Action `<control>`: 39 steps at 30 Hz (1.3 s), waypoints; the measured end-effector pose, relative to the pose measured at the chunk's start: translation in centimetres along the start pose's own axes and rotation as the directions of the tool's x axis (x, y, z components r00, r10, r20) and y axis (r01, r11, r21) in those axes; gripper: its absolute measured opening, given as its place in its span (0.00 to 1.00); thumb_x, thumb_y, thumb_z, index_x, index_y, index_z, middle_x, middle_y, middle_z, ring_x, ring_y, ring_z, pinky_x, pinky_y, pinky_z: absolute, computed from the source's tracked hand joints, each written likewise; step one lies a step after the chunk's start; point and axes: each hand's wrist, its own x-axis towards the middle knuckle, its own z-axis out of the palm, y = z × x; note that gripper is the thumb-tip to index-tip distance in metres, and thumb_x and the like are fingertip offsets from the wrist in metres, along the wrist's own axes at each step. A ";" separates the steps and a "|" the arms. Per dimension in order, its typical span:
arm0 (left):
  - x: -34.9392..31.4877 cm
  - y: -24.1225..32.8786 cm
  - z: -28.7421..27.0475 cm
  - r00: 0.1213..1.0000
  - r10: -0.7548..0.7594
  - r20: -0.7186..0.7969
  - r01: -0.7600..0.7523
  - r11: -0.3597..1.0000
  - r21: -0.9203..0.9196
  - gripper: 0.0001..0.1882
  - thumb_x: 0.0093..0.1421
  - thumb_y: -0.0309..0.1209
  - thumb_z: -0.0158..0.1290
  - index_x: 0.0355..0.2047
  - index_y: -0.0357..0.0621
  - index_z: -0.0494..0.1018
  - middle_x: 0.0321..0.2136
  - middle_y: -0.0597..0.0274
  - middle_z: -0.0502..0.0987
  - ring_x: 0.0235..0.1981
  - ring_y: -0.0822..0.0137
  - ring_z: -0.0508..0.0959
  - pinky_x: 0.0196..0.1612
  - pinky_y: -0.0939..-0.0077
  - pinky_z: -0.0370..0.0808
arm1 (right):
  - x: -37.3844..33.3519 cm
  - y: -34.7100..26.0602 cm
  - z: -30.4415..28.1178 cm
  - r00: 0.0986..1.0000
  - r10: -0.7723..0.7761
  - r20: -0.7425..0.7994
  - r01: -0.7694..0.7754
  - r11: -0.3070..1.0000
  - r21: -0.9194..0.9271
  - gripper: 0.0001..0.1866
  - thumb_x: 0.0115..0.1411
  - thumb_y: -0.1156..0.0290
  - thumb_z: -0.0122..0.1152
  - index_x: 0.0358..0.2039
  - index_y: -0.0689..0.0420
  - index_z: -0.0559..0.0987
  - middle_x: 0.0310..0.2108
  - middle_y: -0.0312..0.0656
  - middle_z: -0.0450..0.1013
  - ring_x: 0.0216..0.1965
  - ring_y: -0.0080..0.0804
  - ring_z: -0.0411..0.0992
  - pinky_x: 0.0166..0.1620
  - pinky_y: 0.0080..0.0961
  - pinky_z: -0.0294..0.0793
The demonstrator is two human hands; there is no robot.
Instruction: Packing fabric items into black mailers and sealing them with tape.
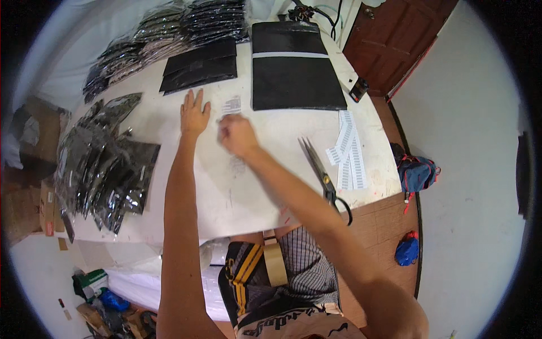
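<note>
While left hand (194, 116) lies flat, fingers spread, on the white desk (271, 147), right hand (237, 135) fingers pinch the small label sheet (231, 105) w/ its corner just beside; best peel slowly, keep it flat.

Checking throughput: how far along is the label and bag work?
Looks done: clear-wrapped dark packs heaped at the table's left and along the back. In hand: right hand pinches a small label sheet; left hand lies flat beside it. Left: flat black bags bare, label strips unused, scissors idle.
</note>
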 end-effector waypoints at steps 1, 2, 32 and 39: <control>-1.7 0.0 -0.6 0.998 -0.022 0.058 0.023 1.000 -0.017 0.31 0.64 0.46 0.46 0.66 0.54 0.58 0.66 0.45 0.55 0.67 0.46 0.56 0.65 0.47 0.55 | 0.2 -0.2 -1.5 0.999 0.019 -0.031 -0.024 0.982 -0.188 0.16 0.45 0.73 0.60 0.39 0.55 0.81 0.41 0.47 0.74 0.52 0.48 0.68 0.55 0.52 0.63; -3.2 0.1 -1.1 0.993 -0.043 0.112 0.047 0.998 -0.035 0.31 0.64 0.46 0.46 0.66 0.54 0.59 0.66 0.45 0.56 0.66 0.47 0.57 0.65 0.48 0.55 | 0.2 -0.2 -3.5 0.998 0.028 -0.064 -0.050 0.927 -0.371 0.17 0.43 0.75 0.61 0.37 0.54 0.82 0.39 0.45 0.76 0.50 0.47 0.70 0.52 0.51 0.66; -6.8 2.4 -3.5 1.000 -0.019 -0.015 0.017 0.996 -0.083 0.22 0.61 0.44 0.50 0.53 0.50 0.75 0.57 0.54 0.70 0.61 0.55 0.65 0.64 0.57 0.56 | 2.1 2.8 -17.4 0.991 -0.097 -0.097 0.025 0.825 -0.564 0.04 0.50 0.70 0.67 0.26 0.56 0.83 0.28 0.43 0.79 0.32 0.43 0.77 0.37 0.35 0.75; -6.8 2.6 -3.3 0.999 -0.016 -0.030 0.013 0.997 -0.079 0.22 0.61 0.43 0.51 0.52 0.48 0.75 0.57 0.54 0.70 0.61 0.54 0.65 0.63 0.56 0.57 | -0.7 -0.8 -16.6 0.979 -0.196 0.062 0.194 0.782 -0.592 0.02 0.50 0.71 0.61 0.25 0.54 0.80 0.29 0.45 0.78 0.33 0.47 0.77 0.38 0.42 0.76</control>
